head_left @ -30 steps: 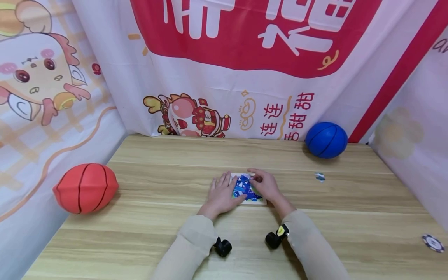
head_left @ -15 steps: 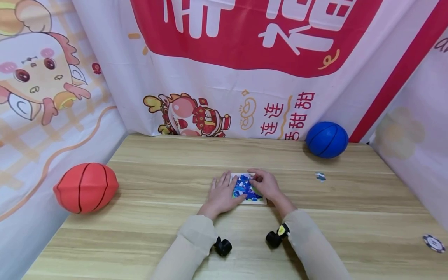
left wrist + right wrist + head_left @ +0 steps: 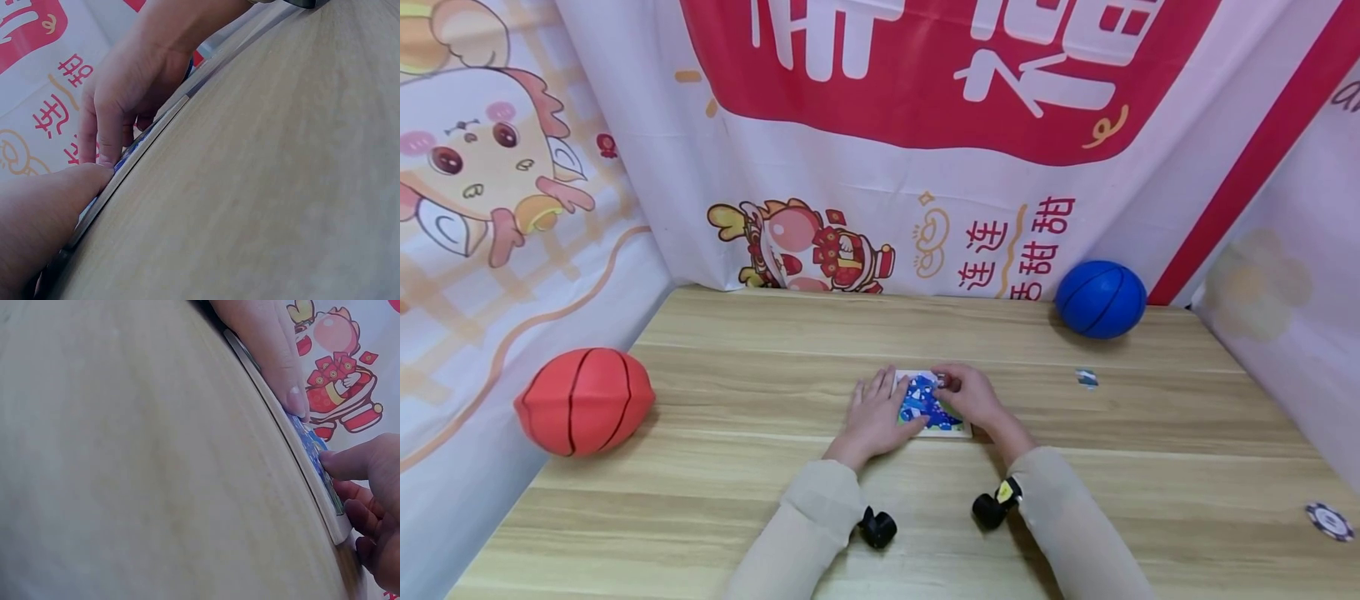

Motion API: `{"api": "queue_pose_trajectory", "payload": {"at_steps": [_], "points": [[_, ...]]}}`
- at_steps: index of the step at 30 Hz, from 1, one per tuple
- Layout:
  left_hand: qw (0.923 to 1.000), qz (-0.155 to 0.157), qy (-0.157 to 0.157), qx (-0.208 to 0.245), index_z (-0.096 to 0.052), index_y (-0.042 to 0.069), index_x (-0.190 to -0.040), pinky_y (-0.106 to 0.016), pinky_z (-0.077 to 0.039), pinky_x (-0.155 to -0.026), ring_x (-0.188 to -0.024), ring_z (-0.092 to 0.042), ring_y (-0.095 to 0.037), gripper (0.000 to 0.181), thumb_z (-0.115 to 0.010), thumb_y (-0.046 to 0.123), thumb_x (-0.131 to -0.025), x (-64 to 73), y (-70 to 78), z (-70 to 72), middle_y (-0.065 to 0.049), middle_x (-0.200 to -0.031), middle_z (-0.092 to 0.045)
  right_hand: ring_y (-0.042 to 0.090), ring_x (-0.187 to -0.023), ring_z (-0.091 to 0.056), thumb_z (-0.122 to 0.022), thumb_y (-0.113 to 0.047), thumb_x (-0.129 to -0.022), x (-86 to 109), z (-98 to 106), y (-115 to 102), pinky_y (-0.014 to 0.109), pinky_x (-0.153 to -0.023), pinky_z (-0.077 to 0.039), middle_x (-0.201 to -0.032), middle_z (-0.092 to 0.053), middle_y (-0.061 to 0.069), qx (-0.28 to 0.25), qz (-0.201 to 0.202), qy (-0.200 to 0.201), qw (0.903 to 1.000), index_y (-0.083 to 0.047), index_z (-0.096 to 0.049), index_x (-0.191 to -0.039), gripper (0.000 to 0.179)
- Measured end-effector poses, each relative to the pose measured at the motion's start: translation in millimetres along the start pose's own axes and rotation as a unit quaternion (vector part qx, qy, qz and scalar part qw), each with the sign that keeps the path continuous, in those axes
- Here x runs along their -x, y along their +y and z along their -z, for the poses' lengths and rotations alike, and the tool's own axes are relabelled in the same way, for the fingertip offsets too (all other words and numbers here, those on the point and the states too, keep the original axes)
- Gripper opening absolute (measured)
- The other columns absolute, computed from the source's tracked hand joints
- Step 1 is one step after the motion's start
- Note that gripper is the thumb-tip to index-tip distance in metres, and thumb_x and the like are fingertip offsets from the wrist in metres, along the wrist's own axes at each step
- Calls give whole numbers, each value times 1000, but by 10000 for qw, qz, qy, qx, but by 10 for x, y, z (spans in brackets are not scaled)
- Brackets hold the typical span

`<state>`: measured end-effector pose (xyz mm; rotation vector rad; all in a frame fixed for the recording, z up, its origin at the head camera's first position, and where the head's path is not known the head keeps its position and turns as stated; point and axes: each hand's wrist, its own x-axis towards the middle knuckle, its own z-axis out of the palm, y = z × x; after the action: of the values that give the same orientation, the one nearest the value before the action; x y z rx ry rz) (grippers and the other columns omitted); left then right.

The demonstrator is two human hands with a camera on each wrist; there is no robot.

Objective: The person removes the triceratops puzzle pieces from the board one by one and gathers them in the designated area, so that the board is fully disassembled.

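Observation:
A small jigsaw puzzle [image 3: 925,404] with a blue picture lies in a pale wooden tray [image 3: 955,433] at mid-table. My left hand [image 3: 877,417] rests on the puzzle's left side, fingers straight, thumb along its near part. At the upper right corner, my right hand [image 3: 973,396] has its thumb and curled fingers around a small puzzle piece [image 3: 941,380], mostly hidden by the fingers. Seen from the right wrist, the right thumb [image 3: 344,461] touches the blue picture while the other fingers curl by the tray's end. A loose puzzle piece [image 3: 1086,379] lies farther right on the table.
A red ball [image 3: 584,402] sits at the table's left edge, a blue ball [image 3: 1101,300] at the back right. A poker chip [image 3: 1329,522] lies near the right edge. Printed cloth [image 3: 865,183] hangs behind the wooden table [image 3: 737,392].
My right hand has shifted slightly, its index finger drawing back from the upper right corner, so more of the piece shows there. The left hand has stayed in place.

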<state>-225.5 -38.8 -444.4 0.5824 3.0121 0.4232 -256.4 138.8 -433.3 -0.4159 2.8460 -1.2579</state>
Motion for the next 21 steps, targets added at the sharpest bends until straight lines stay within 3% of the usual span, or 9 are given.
{"api": "queue_pose_trajectory", "payload": {"at_steps": [5, 10, 17, 21], "points": [[10000, -14, -2, 17, -21, 15, -138, -47, 1, -99, -128, -1, -24, 77, -31, 65, -80, 6, -7, 11, -10, -143, -5, 17, -73, -48, -62, -5, -79, -7, 1, -8, 30, -65, -42, -81, -54, 3, 4, -55, 5, 10000, -7, -59, -110, 32], [10000, 6, -48, 44, -20, 15, -138, -47, 2, -99, -128, 0, -24, 79, -29, 67, -79, 3, -12, -1, -10, -143, -4, 19, -75, -48, -58, -6, -81, -7, 93, 39, 30, -65, -42, -84, -54, 5, -450, -79, 19, 9990, -7, -56, -114, 33], [9999, 34, -65, 97, -19, 16, -138, -46, 3, -99, -128, 0, -23, 80, -30, 67, -78, 11, 1, -1, -9, -143, -3, 24, -78, -49, -56, -4, -82, 43, 510, 231, 33, -65, -42, -87, -56, 13, -660, 88, 319, 9973, -2, -55, -115, 33], [9999, 9, -20, 139, -19, 15, -138, -46, 3, -99, -128, 0, -24, 79, -31, 66, -79, 20, -2, 10, -9, -143, -4, 24, -82, -47, -53, -8, -85, 95, 779, 444, 33, -68, -40, -92, -54, 15, -477, -152, 478, 9976, -6, -53, -118, 33]]}}
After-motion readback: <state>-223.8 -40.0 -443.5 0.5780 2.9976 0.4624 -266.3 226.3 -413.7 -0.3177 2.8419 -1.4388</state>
